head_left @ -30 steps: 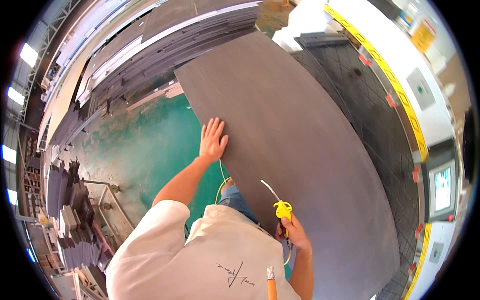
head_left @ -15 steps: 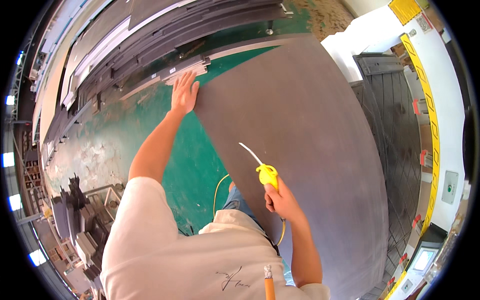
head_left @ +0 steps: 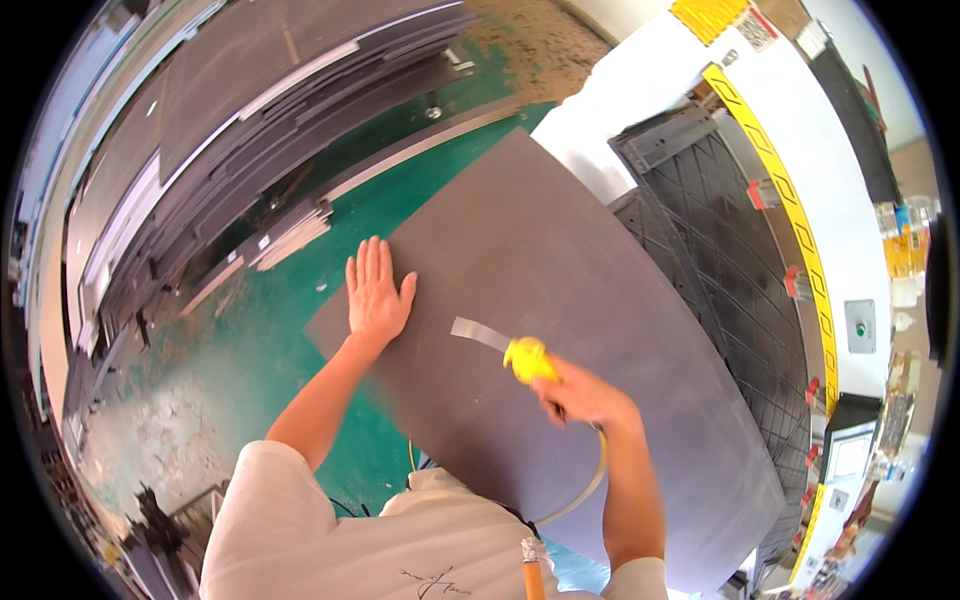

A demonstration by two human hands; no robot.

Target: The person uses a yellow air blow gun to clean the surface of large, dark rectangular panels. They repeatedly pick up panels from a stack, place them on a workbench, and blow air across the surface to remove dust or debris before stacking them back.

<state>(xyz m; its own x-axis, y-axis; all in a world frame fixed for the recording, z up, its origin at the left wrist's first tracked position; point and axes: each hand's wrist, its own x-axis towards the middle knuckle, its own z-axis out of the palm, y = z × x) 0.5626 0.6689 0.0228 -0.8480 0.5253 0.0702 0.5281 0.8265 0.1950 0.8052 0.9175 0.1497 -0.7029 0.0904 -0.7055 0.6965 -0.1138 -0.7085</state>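
Observation:
A large dark grey-brown panel [head_left: 570, 260] stretches before me, its far corner pointing toward the white machine. My left hand [head_left: 377, 300] lies flat on the panel near its left edge, fingers stretched out. Held over the middle of the panel is a yellow air blow gun [head_left: 530, 360], gripped by my right hand [head_left: 585, 393]. Its thin nozzle, smeared by motion, points left toward my left hand. From the gun's handle a yellow hose [head_left: 600, 468] curves back toward my waist.
Right of the panel, a white machine [head_left: 805, 200] has a yellow-marked edge, red-tipped clamps and a dark ribbed bed [head_left: 725, 210]. Stacks of dark boards [head_left: 290, 130] fill the far left. Loose strips [head_left: 295, 238] lie on the green floor [head_left: 350, 205]. A cigarette [head_left: 533, 578] shows at the lower edge.
The panel has turned, and its left corner now reaches farther left over the floor. My left hand has gone from its corner to flat on its surface. The blow gun's nozzle has swung left.

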